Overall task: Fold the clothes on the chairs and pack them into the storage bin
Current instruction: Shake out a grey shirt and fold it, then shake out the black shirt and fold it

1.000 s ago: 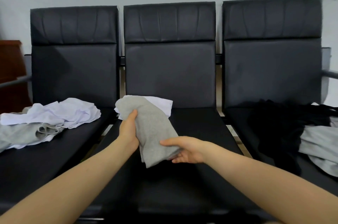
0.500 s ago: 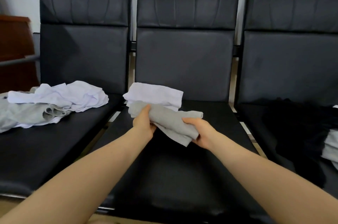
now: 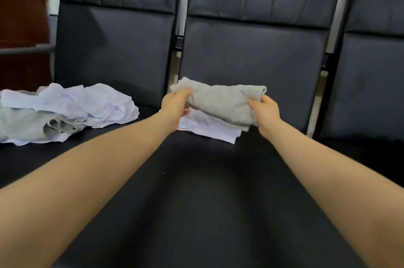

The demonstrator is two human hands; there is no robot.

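Head cam, fwd-down, near chairs (image 3: pixel 251 55)

Both hands are carrying the folded grey garment (image 3: pixel 220 101) farther from the body, toward the chair back. A second ago it was hanging nearly upright between them, top edge in the left hand (image 3: pixel 176 103), lower end in the right hand (image 3: pixel 265 110); now it is lying flat and level, stretched between the two grips. Left hand is pinching its far left corner, right hand is gripping its right edge. The garment is now sitting over the folded white garment (image 3: pixel 207 128), which was behind the grip before and is now showing below and nearer than it. Arms are reaching out straighter.
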